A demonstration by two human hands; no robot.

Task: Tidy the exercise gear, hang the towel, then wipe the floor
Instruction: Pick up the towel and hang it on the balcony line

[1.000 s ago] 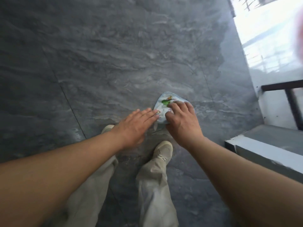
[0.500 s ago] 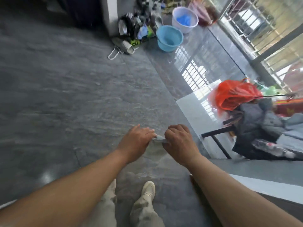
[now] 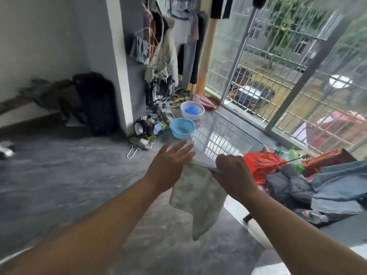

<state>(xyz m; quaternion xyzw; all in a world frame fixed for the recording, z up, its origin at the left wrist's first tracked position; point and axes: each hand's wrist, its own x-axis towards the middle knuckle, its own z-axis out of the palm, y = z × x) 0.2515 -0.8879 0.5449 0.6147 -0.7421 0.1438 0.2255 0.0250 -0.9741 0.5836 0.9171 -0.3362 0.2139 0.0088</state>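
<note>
Right hand (image 3: 234,175) grips the hanging grey cloth (image 3: 196,197), centre frame; left hand (image 3: 168,167) spread beside it. Blue basin (image 3: 182,128) and white basin (image 3: 192,110) above; red bag (image 3: 260,161) right.

Bare left hand (image 3: 169,167) and bare right hand (image 3: 235,176) extend from bare forearms.
</note>
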